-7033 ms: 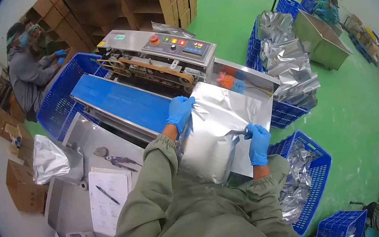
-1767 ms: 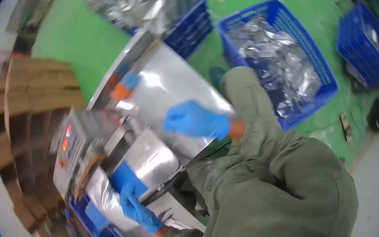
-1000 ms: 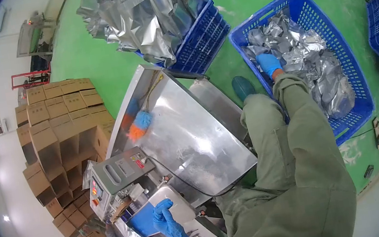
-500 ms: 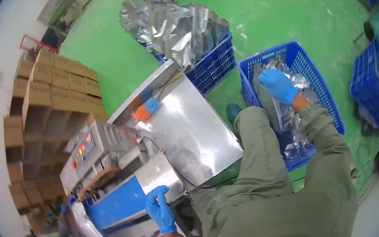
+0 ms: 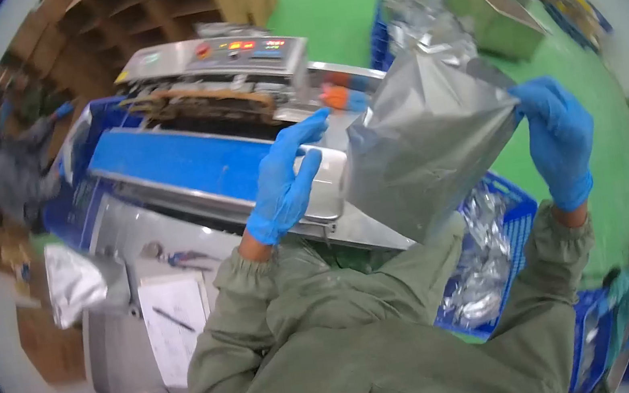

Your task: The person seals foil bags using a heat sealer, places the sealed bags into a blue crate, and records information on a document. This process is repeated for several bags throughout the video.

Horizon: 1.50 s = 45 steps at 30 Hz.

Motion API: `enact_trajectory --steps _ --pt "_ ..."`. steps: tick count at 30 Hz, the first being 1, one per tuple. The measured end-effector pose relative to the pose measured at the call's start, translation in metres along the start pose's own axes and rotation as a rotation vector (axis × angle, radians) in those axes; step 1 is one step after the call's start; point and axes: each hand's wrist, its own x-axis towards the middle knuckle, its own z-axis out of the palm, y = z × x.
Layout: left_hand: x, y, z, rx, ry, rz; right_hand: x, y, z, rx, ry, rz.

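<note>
Right hand (image 5: 563, 143): thumb and fingers pinched together on one corner of the silver bag (image 5: 427, 143).
Left hand (image 5: 283, 185): thumb and fingers wide apart, near the bag's left edge.
Silver bag: tilted, between both hands' fingers.
Blue belt (image 5: 172, 166): left of the left fingers.
Blue basket (image 5: 524, 220): below the right fingers, silver foil inside.

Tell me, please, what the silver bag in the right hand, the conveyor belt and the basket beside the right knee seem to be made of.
Silver bag: probably foil or metallized film, satin-finished, given its sheen and creases. Conveyor belt: perhaps rubber or coated fabric, smooth and matte, showing little shine. Basket: likely moulded plastic, given its blue perforated wall; blur hides its finish.
</note>
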Motion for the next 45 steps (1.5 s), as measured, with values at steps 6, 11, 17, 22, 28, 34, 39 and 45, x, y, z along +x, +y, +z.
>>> enact_trajectory --steps 6,11,17,22,28,34,39,45 --pt "-0.007 -0.024 -0.052 -0.165 -0.028 0.06 -0.002 -0.028 0.101 0.241 0.012 -0.03" --pt "0.006 -0.015 -0.073 -0.021 -0.198 0.086 -0.014 -0.062 0.141 0.809 0.443 0.544" --pt "0.029 -0.011 -0.076 0.026 -0.56 0.276 -0.079 -0.062 0.194 0.815 0.341 0.614" --pt "0.007 -0.018 -0.075 -0.399 -0.185 -0.074 -0.07 -0.073 0.187 0.76 0.247 0.538" --pt "-0.012 -0.019 -0.055 -0.395 -0.098 0.02 -0.05 -0.082 0.206 0.924 0.435 0.803" --pt "-0.002 -0.04 -0.049 -0.499 0.452 -0.084 -0.036 -0.083 0.2 0.972 0.568 0.794" --pt "0.008 -0.061 -0.051 -0.456 0.397 0.011 -0.044 -0.092 0.207 1.048 0.521 0.824" --pt "0.015 -0.048 -0.047 -0.294 0.232 -0.171 -0.045 -0.083 0.202 0.808 0.362 0.706"
